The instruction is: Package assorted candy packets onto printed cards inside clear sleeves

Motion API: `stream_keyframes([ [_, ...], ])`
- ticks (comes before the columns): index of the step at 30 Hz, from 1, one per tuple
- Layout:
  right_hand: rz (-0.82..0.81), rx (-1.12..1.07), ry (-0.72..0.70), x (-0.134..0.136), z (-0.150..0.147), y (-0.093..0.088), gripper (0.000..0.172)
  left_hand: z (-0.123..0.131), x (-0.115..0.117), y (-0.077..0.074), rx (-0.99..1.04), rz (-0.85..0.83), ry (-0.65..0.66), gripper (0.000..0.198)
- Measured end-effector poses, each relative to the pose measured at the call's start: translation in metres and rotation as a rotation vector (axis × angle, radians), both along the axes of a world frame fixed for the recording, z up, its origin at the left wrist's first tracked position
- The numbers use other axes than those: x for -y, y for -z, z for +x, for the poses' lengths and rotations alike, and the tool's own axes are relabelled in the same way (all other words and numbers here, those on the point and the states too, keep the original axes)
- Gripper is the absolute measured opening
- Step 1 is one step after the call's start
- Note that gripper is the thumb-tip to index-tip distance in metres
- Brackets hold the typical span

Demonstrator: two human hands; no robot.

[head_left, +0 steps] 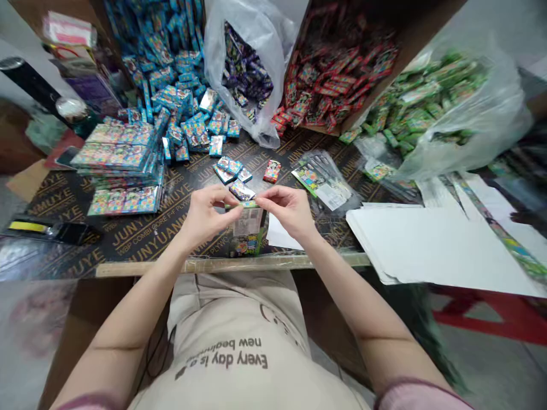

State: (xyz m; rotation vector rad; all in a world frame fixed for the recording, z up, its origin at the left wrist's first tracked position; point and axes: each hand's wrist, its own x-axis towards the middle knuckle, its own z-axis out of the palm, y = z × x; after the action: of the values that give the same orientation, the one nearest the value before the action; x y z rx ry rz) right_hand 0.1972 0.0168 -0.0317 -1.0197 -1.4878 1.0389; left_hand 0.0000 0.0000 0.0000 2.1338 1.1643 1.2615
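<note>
My left hand (208, 215) pinches the upper left edge of a clear plastic pouch (248, 223) with a printed strip inside. At its upper right edge, the thumb and fingertips of my right hand (291, 212) are closed on the same pouch. Its lower end lies near the table's front edge. Just beyond my fingertips sits a small purple packet (241, 190), with several small blue packets (231, 165) behind it. A single red packet (272, 171) lies beyond my right hand. White card (282, 233) shows partly under my right hand.
Stacked flat packs (123, 199) stand at left. Blue packets (171, 85) spill from a box at the back. Beside them are a bag of purple packets (245, 68), a box of red ones (337, 80) and a bag of green ones (436, 97). Clear pouches (327, 182) and white sheets (440, 245) lie right.
</note>
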Motion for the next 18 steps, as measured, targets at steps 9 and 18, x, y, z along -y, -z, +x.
stream_keyframes([
  [9,0.171,0.401,0.191,-0.010,0.076,0.032,0.047,0.001,0.001,0.005,-0.350,0.225,0.117,0.029],
  [18,-0.050,0.948,0.365,0.024,0.114,0.099,0.060,0.013,0.006,0.016,-0.215,0.273,0.066,0.020],
])
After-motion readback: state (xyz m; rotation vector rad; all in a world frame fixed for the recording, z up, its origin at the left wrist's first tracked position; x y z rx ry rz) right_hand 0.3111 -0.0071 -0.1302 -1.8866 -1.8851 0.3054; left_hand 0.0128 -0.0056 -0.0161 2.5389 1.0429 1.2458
